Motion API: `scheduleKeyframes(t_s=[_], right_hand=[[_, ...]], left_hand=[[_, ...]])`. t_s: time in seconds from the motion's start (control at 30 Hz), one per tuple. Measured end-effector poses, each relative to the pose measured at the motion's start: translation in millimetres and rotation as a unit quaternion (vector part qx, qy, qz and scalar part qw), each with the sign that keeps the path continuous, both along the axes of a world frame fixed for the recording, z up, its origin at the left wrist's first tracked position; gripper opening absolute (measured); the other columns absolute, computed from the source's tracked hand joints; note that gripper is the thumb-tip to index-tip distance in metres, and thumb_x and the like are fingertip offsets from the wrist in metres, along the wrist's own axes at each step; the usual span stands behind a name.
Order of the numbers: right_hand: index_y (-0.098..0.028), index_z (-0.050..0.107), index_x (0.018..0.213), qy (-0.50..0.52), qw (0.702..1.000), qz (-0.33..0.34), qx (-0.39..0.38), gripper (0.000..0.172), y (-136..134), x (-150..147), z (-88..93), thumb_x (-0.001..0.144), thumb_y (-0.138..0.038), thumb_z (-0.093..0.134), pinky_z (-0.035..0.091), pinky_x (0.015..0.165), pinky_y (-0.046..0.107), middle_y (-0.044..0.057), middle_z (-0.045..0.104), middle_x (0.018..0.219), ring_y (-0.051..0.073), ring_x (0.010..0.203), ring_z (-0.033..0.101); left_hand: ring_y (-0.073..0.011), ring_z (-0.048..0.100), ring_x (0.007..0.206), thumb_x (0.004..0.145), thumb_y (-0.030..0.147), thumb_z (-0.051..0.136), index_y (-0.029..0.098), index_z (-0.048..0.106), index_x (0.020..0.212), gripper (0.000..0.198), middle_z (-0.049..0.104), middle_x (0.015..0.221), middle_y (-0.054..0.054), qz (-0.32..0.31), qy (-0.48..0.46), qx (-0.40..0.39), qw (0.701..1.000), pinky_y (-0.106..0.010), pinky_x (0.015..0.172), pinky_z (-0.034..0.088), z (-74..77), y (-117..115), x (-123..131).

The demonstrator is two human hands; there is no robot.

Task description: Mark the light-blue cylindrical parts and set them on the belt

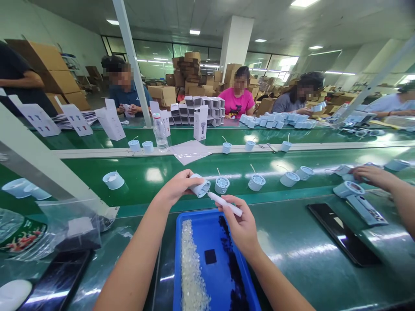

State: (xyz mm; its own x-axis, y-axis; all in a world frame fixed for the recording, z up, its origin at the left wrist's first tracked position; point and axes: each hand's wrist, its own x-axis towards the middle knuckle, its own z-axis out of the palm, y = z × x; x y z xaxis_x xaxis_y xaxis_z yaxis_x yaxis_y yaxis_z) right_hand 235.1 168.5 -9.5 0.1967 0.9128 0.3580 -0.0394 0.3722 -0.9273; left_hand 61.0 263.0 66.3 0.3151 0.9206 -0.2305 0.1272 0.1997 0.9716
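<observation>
Pinched in my left hand is a light blue round plastic housing, tilted so its open end faces right. My right hand grips a white pen-like stick, its narrow tip pointing at the housing's rim; whether the two touch I cannot tell. Below both hands lies a blue tray with small clear pieces along its left side, black bits along its right and a black square between them. Just beyond my hands stands another light blue housing with a wire sticking up.
More housings sit along the green belt. A phone lies right of the tray, near a co-worker's hand and a blue handheld part. At left are a metal post, a plastic bag and another phone.
</observation>
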Motion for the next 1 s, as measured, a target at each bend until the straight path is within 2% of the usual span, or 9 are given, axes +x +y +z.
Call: scheduleKeyframes(t_s=[0.27,0.47,0.6,0.7,0.77,0.83,0.9,1.0], right_hand=[[-0.021,0.059,0.097,0.012,0.999,-0.007,0.034,0.012,-1.3,0.3,4.6,0.088,-0.029,0.058,0.055,0.078,0.032,0.007,0.062,0.103,0.018,0.087,0.066],[-0.021,0.059,0.101,-0.012,1.000,-0.005,0.021,0.015,-1.3,3.3,3.9,0.089,-0.030,0.056,0.054,0.080,0.033,0.007,0.062,0.104,0.019,0.089,0.066],[-0.020,0.059,0.104,-0.052,0.998,-0.007,0.038,0.019,-2.0,4.2,2.3,0.090,-0.032,0.054,0.052,0.085,0.037,0.010,0.063,0.105,0.021,0.092,0.064],[-0.021,0.057,0.109,-0.045,0.999,0.010,0.027,0.023,-2.5,3.1,1.4,0.091,-0.035,0.053,0.052,0.084,0.038,0.010,0.065,0.105,0.021,0.091,0.065],[-0.021,0.054,0.114,-0.030,0.999,0.013,-0.004,0.029,-2.0,2.0,0.3,0.091,-0.038,0.051,0.053,0.077,0.035,0.008,0.068,0.094,0.019,0.082,0.065],[-0.020,0.054,0.115,-0.035,0.999,0.016,-0.036,0.033,-1.3,0.9,-1.3,0.090,-0.042,0.051,0.050,0.061,0.028,0.002,0.064,0.074,0.015,0.063,0.060],[-0.018,0.057,0.111,-0.066,0.995,0.041,-0.061,0.036,-1.7,-0.5,-2.8,0.090,-0.046,0.049,0.037,0.045,0.023,-0.004,0.050,0.056,0.011,0.047,0.045],[-0.016,0.060,0.105,-0.107,0.987,0.087,-0.080,0.040,-5.7,-5.2,-4.4,0.090,-0.050,0.046,0.021,0.040,0.022,-0.007,0.033,0.050,0.008,0.042,0.028]], left_hand=[[-0.0134,0.056,0.072,0.066,0.038,0.073,0.018,0.045,0.076,0.036,0.056,0.077,0.000,0.001,0.001,0.014,1.000,-0.027,0.064,0.047,3.2,-2.3,1.2],[-0.0133,0.055,0.071,0.065,0.037,0.074,0.018,0.044,0.076,0.038,0.055,0.077,0.001,0.004,-0.008,0.015,1.000,-0.028,0.065,0.047,6.8,-5.4,4.9],[-0.0137,0.055,0.071,0.064,0.038,0.073,0.018,0.045,0.078,0.037,0.056,0.076,0.001,0.017,-0.007,0.018,1.000,-0.028,0.066,0.046,9.5,-7.7,7.4],[-0.0145,0.054,0.072,0.065,0.038,0.072,0.018,0.045,0.078,0.036,0.055,0.077,0.000,0.012,-0.004,0.029,1.000,-0.028,0.066,0.045,13.8,-11.7,10.5],[-0.0140,0.053,0.071,0.065,0.036,0.071,0.018,0.045,0.078,0.034,0.054,0.076,0.000,0.018,-0.001,0.051,0.999,-0.026,0.063,0.043,16.6,-15.6,14.9],[-0.0126,0.050,0.068,0.064,0.033,0.070,0.019,0.045,0.078,0.032,0.052,0.074,0.001,0.042,-0.004,0.092,0.995,-0.024,0.060,0.040,16.8,-20.0,22.7],[-0.0111,0.044,0.062,0.066,0.037,0.068,0.020,0.043,0.074,0.031,0.047,0.068,0.003,0.085,-0.023,0.140,0.986,-0.023,0.056,0.036,12.7,-24.2,34.3],[-0.0107,0.035,0.056,0.073,0.048,0.062,0.020,0.034,0.061,0.040,0.036,0.060,0.004,0.197,-0.058,0.213,0.955,-0.025,0.055,0.033,0.3,-29.2,54.2]])
